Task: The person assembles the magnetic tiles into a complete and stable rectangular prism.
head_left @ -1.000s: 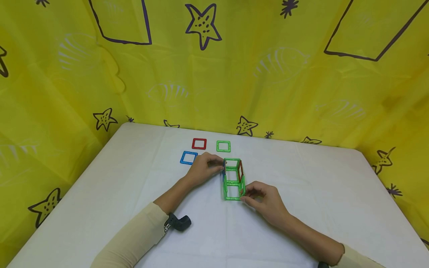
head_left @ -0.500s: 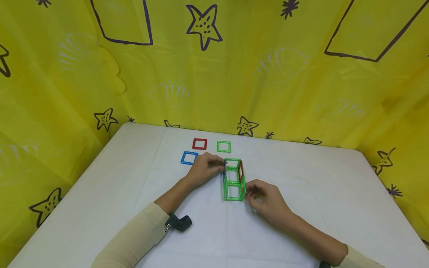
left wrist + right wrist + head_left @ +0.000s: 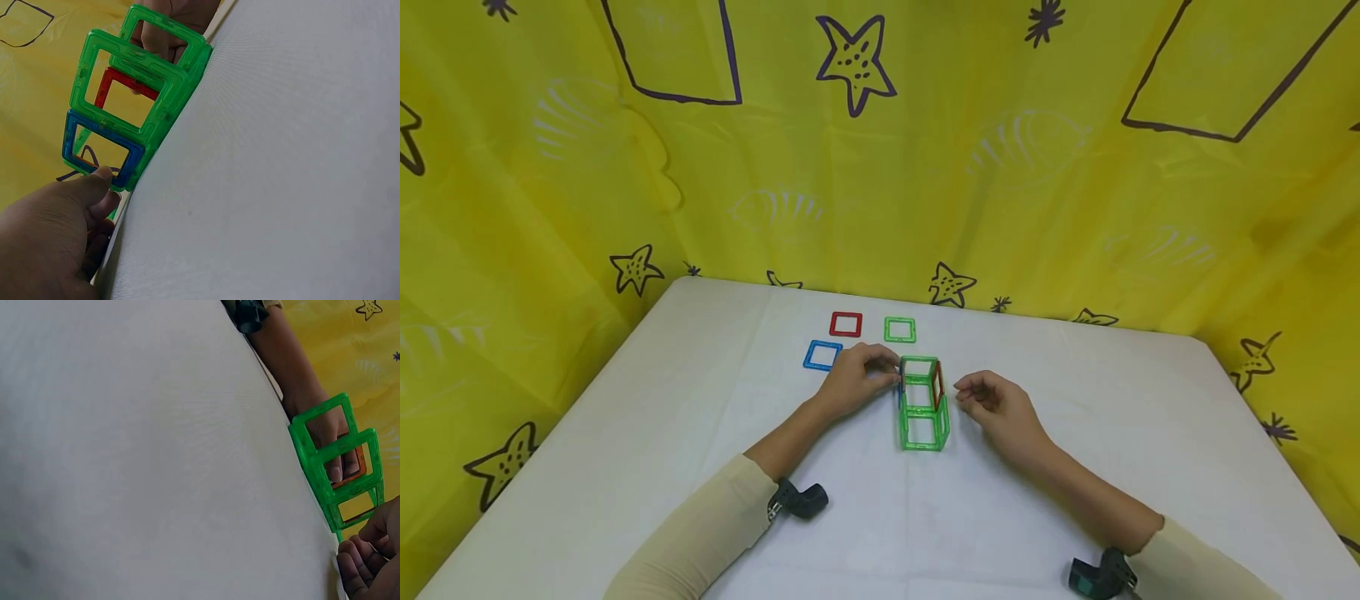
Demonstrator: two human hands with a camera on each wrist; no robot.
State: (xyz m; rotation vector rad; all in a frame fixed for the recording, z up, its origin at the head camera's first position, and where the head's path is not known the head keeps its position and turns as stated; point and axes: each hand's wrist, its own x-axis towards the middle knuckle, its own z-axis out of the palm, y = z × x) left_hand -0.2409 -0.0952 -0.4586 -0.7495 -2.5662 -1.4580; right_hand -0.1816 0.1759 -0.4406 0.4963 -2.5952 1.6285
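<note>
Green magnetic tiles (image 3: pixel 920 411) form a small open-topped structure, with a blue magnetic tile (image 3: pixel 103 130) upright on its left side and a red magnetic tile (image 3: pixel 128 82) upright on its right. At the far left corner, my left hand (image 3: pixel 853 379) holds the structure, its thumb on the blue tile's lower bar and its fingers curled at the far end. My right hand (image 3: pixel 1003 412) hovers just right of the red tile, fingers loosely bent, holding nothing. In the right wrist view the left fingertips show through the green frames.
Behind the structure lie a loose red tile (image 3: pixel 846 314) and a loose green tile (image 3: pixel 900 320). A loose blue tile (image 3: pixel 824 343) is partly covered by the left hand. The white-covered table (image 3: pixel 700 433) meets a yellow patterned curtain (image 3: pixel 880 167) at the back.
My right hand has let go of the near right green tile and moved away and farther back, alongside the red tile. The left hand stays in place, as does the structure.
</note>
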